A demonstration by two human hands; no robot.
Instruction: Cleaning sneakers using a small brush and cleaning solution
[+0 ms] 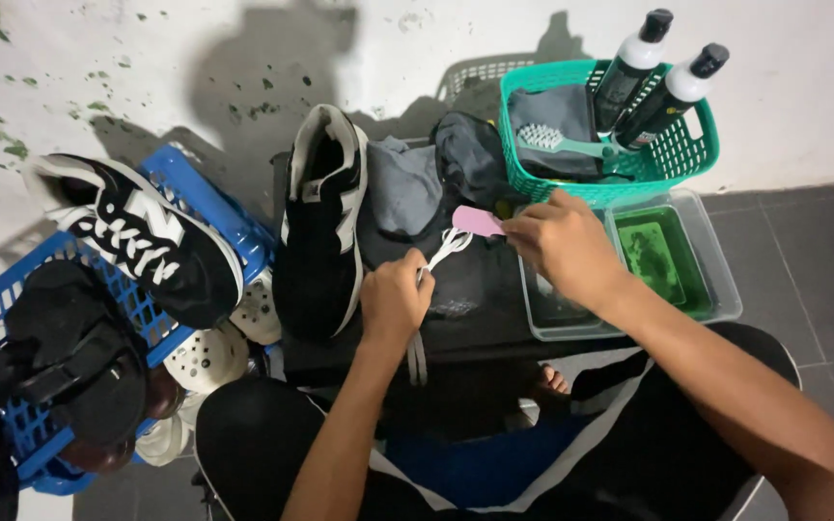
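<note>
The left hand (pixel 395 301) was closed around a white shoelace (pixel 444 251), and the right hand (pixel 564 246) pinched a pink brush (pixel 478 221) at the lace's upper end; it looked like lace scrubbing. A black sneaker (pixel 320 232) lay just beside. The clear tub (pixel 726 289) held green liquid. The green basket (pixel 697 154) beyond held two bottles (pixel 663 82), a grey cloth (pixel 552 111) and a brush.

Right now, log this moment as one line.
left hand: holds white shoelace | right hand: holds pink brush | black sneaker beside | green basket behind
</note>
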